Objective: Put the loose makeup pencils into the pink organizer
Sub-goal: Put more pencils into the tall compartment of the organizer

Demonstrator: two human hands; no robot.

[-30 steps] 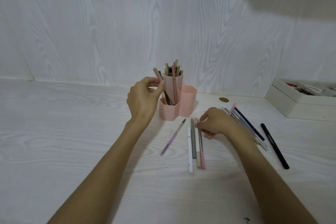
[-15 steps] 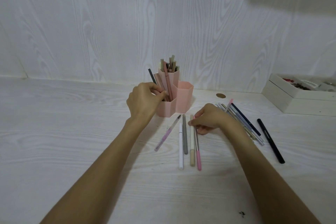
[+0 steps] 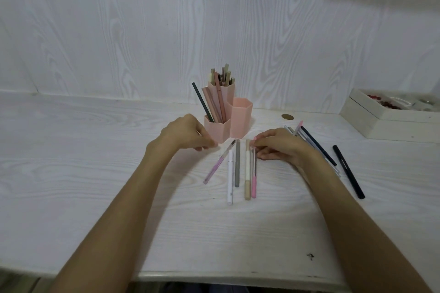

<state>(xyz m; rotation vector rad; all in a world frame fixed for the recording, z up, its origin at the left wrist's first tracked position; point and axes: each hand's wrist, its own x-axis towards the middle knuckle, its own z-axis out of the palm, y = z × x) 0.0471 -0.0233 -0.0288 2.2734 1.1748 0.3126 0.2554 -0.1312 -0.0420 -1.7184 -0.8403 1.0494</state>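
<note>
Both hands hover low over the white wood-grain table, just in front of the pink plastic organizer of three hexagonal cups. The left hand sits beside the organizer's lowest front cup, its fingers drawn together toward the thumb; no pencil shows in it, though whether the fingertips pinch anything cannot be told. The right hand rests fingertips-down at the far ends of the beige-capped pencil and the slim pink-capped pencil, touching or starting to pinch them; the hold itself is not clear.

Five loose pencils lie between the two wrists, long axes running roughly toward and away from the person: a lilac-ended clear pencil slanting left, a white pencil, a grey pencil, then the two at the right fingertips. More dark and pale pencils fan out behind the right wrist, a black pen farthest right.

The right hand is nearer the central row; lifting one by its far end and tipping it upright looks the likely move, with the organizer just beyond.
</note>
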